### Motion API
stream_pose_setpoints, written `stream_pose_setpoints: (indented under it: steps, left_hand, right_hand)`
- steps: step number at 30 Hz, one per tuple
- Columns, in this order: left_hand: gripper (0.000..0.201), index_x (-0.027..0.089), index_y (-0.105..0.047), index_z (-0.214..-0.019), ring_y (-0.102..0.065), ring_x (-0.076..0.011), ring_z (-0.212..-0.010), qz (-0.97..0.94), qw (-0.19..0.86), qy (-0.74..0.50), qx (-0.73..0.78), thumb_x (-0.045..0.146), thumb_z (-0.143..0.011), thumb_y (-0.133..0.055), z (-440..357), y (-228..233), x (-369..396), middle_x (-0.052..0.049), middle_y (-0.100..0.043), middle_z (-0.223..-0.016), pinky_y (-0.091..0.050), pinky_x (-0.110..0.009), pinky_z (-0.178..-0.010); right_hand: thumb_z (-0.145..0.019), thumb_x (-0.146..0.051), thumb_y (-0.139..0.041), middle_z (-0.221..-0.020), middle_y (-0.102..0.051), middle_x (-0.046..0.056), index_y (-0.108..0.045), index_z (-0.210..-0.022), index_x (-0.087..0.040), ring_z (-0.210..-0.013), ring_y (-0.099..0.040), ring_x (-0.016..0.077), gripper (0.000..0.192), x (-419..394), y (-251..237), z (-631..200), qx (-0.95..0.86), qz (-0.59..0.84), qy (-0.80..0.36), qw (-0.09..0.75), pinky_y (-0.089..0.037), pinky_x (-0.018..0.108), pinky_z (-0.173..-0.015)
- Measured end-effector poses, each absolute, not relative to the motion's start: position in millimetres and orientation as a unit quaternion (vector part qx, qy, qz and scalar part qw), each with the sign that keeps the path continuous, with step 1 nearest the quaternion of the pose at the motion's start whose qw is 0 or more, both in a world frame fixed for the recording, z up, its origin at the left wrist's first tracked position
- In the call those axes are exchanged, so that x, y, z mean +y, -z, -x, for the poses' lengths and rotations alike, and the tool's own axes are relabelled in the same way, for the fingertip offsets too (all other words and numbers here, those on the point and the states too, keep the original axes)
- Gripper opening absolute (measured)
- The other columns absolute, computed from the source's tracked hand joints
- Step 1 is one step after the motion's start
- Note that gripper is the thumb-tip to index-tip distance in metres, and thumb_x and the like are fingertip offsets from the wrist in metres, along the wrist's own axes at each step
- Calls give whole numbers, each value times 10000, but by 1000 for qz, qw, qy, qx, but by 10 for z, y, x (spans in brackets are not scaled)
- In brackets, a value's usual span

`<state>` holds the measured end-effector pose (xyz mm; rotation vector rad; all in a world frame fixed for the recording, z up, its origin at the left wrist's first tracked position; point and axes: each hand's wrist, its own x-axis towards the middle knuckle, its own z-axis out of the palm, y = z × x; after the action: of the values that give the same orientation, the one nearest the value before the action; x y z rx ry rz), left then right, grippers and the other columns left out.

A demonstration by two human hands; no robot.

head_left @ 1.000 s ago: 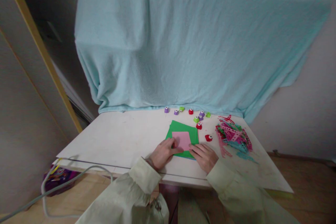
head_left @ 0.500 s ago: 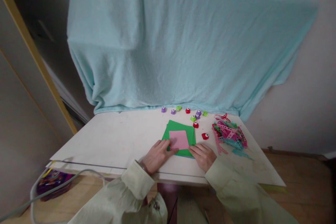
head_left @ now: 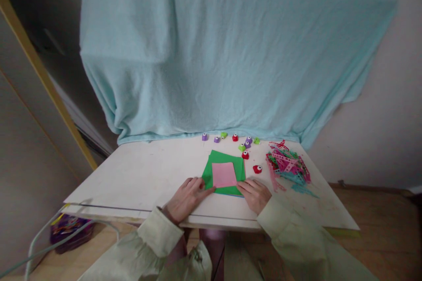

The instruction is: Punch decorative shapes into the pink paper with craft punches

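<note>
A pink square of paper [head_left: 224,174] lies on green sheets of paper [head_left: 216,157], which are stacked slightly askew on the white table. My left hand [head_left: 187,198] rests at the lower left of the stack. Its thumb stretches toward the pink paper's lower left corner, apart from the bent fingers, with nothing held between them. At the lower right corner of the pink square, my right hand [head_left: 255,194] has its fingertips closed together on the paper's edge. The exact grip under those fingertips is hidden.
Behind the papers stand several small red, purple and green pieces with eyes, such as a red one [head_left: 257,169]. A pile of pink, red, green and blue perforated strips [head_left: 288,162] lies right. A light blue cloth [head_left: 211,61] hangs behind the table [head_left: 138,180].
My left hand has shifted left, its fingers drawing off the pink paper's left edge while the thumb stays near the corner. My right hand has hardly moved.
</note>
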<state>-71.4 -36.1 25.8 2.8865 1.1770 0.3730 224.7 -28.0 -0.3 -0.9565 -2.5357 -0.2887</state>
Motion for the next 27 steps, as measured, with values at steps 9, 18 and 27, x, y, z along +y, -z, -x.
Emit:
stream_pose_setpoints:
  steps: [9, 18, 27]
  left_hand:
    - [335, 255, -549, -1142, -444, -221, -1064, -904, 7, -153, 400, 99, -860, -457, 718, -362, -435, -76, -500, -1107, -366, -407, -937]
    - [474, 236, -386, -1346, -316, -244, -1303, -911, 26, -197, 362, 201, -876, -428, 353, -331, -513, -88, -352, -1422, -292, -468, -1063]
    - [424, 267, -427, -1334, -403, -223, -1253, -904, 28, -194, 380, 298, -912, -395, 364, -259, -503, -75, -430, -1377, -284, -462, -1084]
  right_hand:
    - [-861, -76, -442, -975, -660, 104, -651, -1007, -122, -876, -540, 211, 259, -263, -24, -2184, -915, 348, 98, 182, -456, 348, -732]
    - [-855, -92, -448, -1158, -595, 113, -608, -1068, -123, -1004, -511, 237, 268, -262, -39, -2087, -916, 367, 109, 121, -431, 380, -825]
    - [-886, -116, -419, -1235, -564, 90, -512, -1249, -192, -1108, -470, 258, 383, -312, -48, -2042, -927, 329, 115, 139, -364, 468, -963]
